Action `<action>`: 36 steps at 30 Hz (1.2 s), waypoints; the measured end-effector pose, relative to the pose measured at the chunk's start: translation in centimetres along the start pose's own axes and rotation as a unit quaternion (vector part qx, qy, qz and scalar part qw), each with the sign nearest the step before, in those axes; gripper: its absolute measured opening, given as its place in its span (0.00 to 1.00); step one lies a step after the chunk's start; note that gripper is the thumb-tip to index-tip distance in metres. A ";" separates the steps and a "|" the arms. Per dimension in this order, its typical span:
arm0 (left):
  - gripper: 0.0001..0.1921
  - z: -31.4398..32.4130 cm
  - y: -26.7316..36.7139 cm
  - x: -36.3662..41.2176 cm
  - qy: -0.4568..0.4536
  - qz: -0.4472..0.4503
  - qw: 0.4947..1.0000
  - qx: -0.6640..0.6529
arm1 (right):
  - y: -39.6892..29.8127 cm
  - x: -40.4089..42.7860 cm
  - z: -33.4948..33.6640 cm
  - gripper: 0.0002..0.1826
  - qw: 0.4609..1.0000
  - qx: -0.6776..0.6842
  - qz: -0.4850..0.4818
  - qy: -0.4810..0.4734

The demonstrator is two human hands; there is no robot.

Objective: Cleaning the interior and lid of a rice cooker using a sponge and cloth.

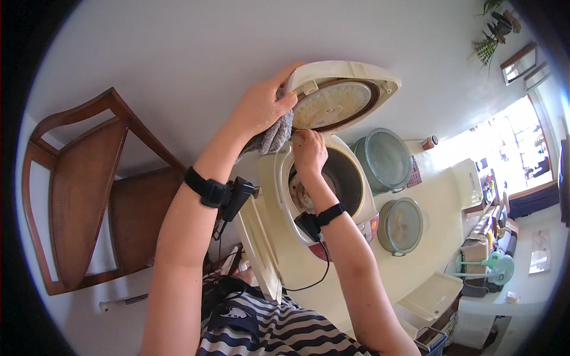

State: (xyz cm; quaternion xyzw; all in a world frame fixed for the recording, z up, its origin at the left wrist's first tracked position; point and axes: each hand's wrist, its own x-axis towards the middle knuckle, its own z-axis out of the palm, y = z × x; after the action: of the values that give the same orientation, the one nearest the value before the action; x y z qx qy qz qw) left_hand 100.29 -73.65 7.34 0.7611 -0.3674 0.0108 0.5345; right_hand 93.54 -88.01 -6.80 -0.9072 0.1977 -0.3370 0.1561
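A white rice cooker [285,213] stands before me on a cream table, its hinged lid [363,71] raised. Yellowish stains cover the metal plate [334,104] inside the lid. At the lid's left edge, my left hand [262,107] grips a grey cloth [271,138], which hangs below the fingers. My right hand [310,151] is by the lid's lower edge with curled fingers; whether they pinch something is hidden. Under the right wrist opens the cooker's dark cavity [349,178], with brownish marks on its bottom. Each wrist wears a black strap with a small device.
Two glass-lidded pots [387,160] [401,226] stand on the table [352,276] right of the cooker, near a small jar [429,142]. A wooden chair [84,191] is at the left. A black cable [311,285] runs from my right wrist across the table edge.
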 end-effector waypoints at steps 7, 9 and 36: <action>0.26 -0.3 -0.2 -0.1 0.012 0.023 1.000 -0.005 | 5.3 4.2 -3.5 0.07 0.991 -0.067 -0.102 -0.045; 0.26 0.0 0.4 0.1 0.001 0.007 1.000 -0.006 | 5.8 4.2 -3.1 0.06 0.992 -0.085 -0.078 -0.042; 0.22 -0.5 -0.2 0.3 -0.004 0.018 1.000 -0.020 | -5.9 5.2 -7.2 0.13 0.950 0.299 0.002 0.086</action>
State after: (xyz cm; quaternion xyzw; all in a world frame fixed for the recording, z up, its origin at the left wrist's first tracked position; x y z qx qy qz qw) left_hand 100.81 -73.37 7.54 0.7436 -0.3835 0.0096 0.5476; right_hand 93.83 -86.30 3.72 -0.7860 0.1025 -0.4573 0.4033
